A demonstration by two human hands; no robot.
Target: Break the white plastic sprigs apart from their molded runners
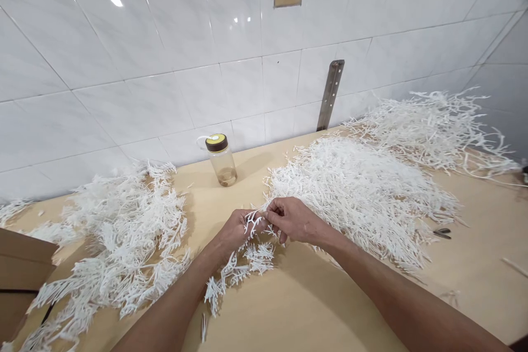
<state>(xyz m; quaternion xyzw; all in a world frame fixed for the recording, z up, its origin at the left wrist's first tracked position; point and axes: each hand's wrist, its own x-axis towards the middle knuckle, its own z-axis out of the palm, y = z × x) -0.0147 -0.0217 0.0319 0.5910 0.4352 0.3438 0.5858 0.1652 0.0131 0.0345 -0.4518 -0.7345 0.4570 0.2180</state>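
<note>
Both of my hands meet over the middle of a light wooden table (313, 308). My left hand (234, 231) is closed around a bunch of white plastic branch sprigs (241, 267) that hang down from it toward the table. My right hand (291, 219) pinches the top of the same sprigs, fingers pressed together. Just right of my hands lies a large heap of white sprigs (355, 187).
Another heap of white sprigs (119, 247) lies at the left, and a third (429, 126) at the back right. A clear bottle with a yellow lid (221, 159) stands by the tiled wall. Small dark snips (442, 233) lie at the right. A cardboard box (20, 275) is at the left edge.
</note>
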